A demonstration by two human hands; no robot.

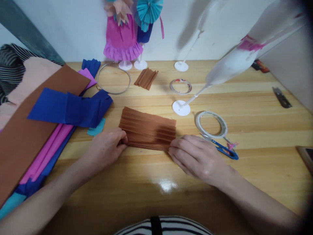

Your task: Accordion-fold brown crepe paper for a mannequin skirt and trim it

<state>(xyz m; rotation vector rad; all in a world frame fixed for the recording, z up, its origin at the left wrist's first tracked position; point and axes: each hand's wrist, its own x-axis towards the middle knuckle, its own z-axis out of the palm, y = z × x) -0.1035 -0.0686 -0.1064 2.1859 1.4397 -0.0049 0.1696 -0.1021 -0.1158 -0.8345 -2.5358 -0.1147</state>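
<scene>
A brown sheet of pleated crepe paper (149, 127) lies on the wooden table in front of me, its folds running from left to right and bunched tightest along the near edge. My left hand (110, 145) pinches the near left corner between thumb and curled fingers. At the near right corner, my right hand (193, 156) grips the folds, its fingertips partly hidden. A smaller pleated brown piece (146, 78) rests farther back. Just beyond my right hand lie a blue-handled cutting tool (225, 150) and a roll of tape (211, 124).
Coloured paper sheets (36, 130) and a folded blue piece (70, 109) are piled at left. A wire ring (113, 93) and patterned tape roll (181, 86) lie behind. A white mannequin on a stand (181, 108) leans rightward. Paper-dressed figures (121, 36) stand against the wall.
</scene>
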